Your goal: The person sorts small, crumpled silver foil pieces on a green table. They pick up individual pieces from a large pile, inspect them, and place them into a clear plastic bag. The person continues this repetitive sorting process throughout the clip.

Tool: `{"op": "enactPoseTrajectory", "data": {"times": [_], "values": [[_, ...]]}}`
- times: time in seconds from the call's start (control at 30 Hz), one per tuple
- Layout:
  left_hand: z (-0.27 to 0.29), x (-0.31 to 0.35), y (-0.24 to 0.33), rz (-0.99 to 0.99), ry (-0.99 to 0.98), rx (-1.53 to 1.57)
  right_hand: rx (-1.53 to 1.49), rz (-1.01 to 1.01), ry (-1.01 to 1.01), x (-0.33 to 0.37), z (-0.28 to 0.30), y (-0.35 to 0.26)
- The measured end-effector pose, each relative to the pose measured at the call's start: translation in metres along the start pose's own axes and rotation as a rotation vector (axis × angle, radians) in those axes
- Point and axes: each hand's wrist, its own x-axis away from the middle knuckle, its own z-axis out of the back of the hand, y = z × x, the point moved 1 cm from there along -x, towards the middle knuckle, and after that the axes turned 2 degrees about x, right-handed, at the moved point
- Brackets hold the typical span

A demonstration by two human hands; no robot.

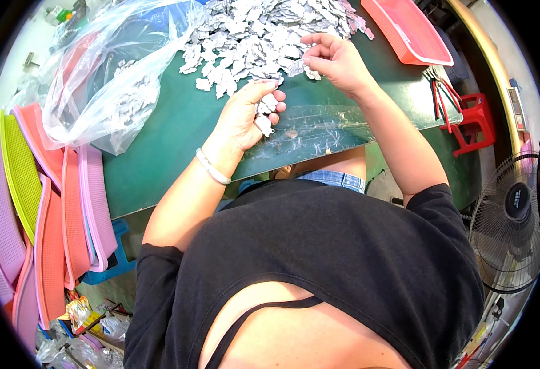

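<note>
My left hand (245, 114) is curled around several small flat, jagged grey-white pieces (265, 114) above the table's near edge. Its thumb points toward the heap. To the right, my right hand (337, 61) pinches a thin grey piece (296, 67) between thumb and fingertips, while its other fingers are bent. Just beyond both hands lies a big heap of similar pieces (245, 43), loosely spread on the green table (153, 178). What the pieces are made of I cannot tell.
A clear plastic bag (122, 92) with more pieces lies at the left. Purple, green and coral baskets (48, 203) are stacked by the table's left edge. A coral tray (414, 37), red-handled pliers (445, 98), a red stool (476, 123) and a fan (510, 221) stand at the right.
</note>
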Motion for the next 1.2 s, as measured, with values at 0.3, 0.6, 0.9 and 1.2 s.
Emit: {"op": "enactPoseTrajectory", "data": {"times": [0.3,0.6,0.9,1.2], "values": [[-0.007,0.002,0.000,0.021,-0.033,0.002,-0.158,-0.142,-0.252,0.011,-0.017,-0.025],[0.002,0.002,-0.001,0.001,-0.033,-0.039,0.838,0.210,-0.077,0.007,0.007,0.004],[0.006,0.000,-0.002,0.017,-0.082,0.068,1.010,0.394,-0.016,0.017,0.004,0.014],[0.010,-0.002,-0.002,0.028,-0.091,0.097,0.192,-0.075,-0.094,0.019,0.005,0.004]]}}
